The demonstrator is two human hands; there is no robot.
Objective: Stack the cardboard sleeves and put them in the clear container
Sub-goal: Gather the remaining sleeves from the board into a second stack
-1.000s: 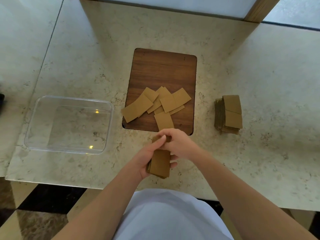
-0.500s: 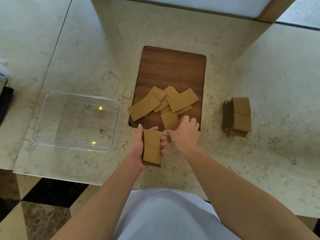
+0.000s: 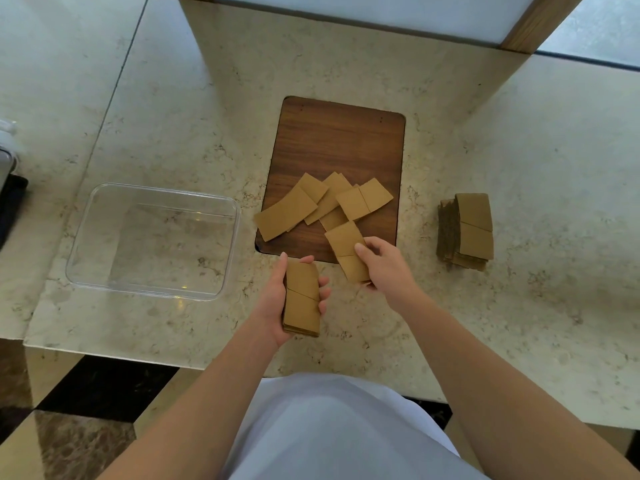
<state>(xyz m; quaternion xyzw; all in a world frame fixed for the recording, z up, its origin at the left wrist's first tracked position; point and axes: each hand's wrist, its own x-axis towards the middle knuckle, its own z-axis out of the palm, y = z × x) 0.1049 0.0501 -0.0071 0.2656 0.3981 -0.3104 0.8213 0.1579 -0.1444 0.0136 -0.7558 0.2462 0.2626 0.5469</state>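
Note:
My left hand (image 3: 277,303) grips a small stack of brown cardboard sleeves (image 3: 302,299) just in front of the wooden board (image 3: 341,143). My right hand (image 3: 388,268) pinches a single sleeve (image 3: 346,247) at the board's near edge, lifted slightly over it. Several loose sleeves (image 3: 311,206) lie fanned across the board's near half. A taller pile of sleeves (image 3: 467,230) sits on the counter to the right. The clear container (image 3: 86,254) stands to the left with nothing inside.
The marble counter's front edge (image 3: 104,351) runs just below my hands. A dark object (image 3: 10,202) pokes in at the far left edge. A wood-framed panel (image 3: 533,26) rises behind the board.
My right hand left the stack, reached to the board and took hold of one sleeve. My left hand kept the stack and shifted slightly forward.

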